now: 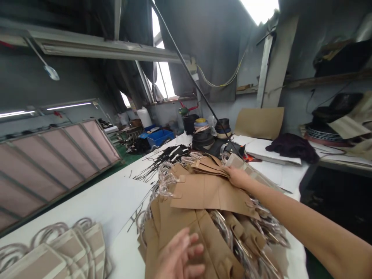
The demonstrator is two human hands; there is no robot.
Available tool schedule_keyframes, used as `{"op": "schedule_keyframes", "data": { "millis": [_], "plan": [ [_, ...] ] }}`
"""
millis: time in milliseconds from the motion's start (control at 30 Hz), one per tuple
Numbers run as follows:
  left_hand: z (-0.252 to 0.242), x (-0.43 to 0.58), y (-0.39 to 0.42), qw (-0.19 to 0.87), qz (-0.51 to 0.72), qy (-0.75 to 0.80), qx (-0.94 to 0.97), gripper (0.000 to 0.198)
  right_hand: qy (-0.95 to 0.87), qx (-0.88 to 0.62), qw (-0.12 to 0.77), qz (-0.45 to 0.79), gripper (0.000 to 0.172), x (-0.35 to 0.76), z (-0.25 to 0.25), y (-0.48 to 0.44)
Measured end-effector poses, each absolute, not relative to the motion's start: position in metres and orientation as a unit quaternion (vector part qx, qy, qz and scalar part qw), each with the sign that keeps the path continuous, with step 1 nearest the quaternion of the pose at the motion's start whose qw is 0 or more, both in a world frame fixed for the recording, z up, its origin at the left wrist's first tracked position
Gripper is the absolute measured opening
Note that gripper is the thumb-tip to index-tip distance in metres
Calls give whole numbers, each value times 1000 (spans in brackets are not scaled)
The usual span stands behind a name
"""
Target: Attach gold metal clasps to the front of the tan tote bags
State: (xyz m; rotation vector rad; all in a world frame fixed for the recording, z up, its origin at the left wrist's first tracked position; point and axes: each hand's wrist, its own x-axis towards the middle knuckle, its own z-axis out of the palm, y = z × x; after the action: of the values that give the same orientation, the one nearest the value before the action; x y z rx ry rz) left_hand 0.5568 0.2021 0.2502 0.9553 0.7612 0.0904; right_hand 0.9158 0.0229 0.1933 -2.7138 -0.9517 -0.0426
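Note:
A heaped pile of flat brown bag panels (200,192) with plastic-wrapped handles (165,180) lies in front of me on the white table. Whether the panels are cardboard or leather, I cannot tell. My right hand (237,177) reaches to the far side of the pile, its fingers closed on the ends of a few brown panels (207,166). Just beside it lies a beige panelled piece (252,170). Low in the view, my left hand (181,257) hovers over the near panels, fingers apart and holding nothing; it is slightly blurred.
Beige bags (69,254) with wrapped handles overlap at the table's near left. Black straps (164,161) and rolls of tape (202,135) sit behind the pile. A dark cloth (292,147) lies at right. Beyond the table are a blue bin (160,137) and a pink-panelled rack (55,159).

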Motion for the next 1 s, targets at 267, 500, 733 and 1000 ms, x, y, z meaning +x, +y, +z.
{"op": "schedule_keyframes", "data": {
  "millis": [267, 500, 733, 1000],
  "plan": [
    [247, 646, 188, 844, 83, 357, 390, 19, -338, -936, 89, -50, 45, 960, 268, 28],
    [249, 661, 198, 866, 61, 342, 360, 31, -410, -905, 13, -112, 39, 857, 323, 45],
    [229, 668, 193, 812, 142, 338, 455, 41, -493, -867, 72, -23, 68, 739, 243, 45],
    [228, 711, 174, 797, 260, 351, 417, 18, -455, -822, 328, 103, 52, 808, 258, 12]
  ]
}}
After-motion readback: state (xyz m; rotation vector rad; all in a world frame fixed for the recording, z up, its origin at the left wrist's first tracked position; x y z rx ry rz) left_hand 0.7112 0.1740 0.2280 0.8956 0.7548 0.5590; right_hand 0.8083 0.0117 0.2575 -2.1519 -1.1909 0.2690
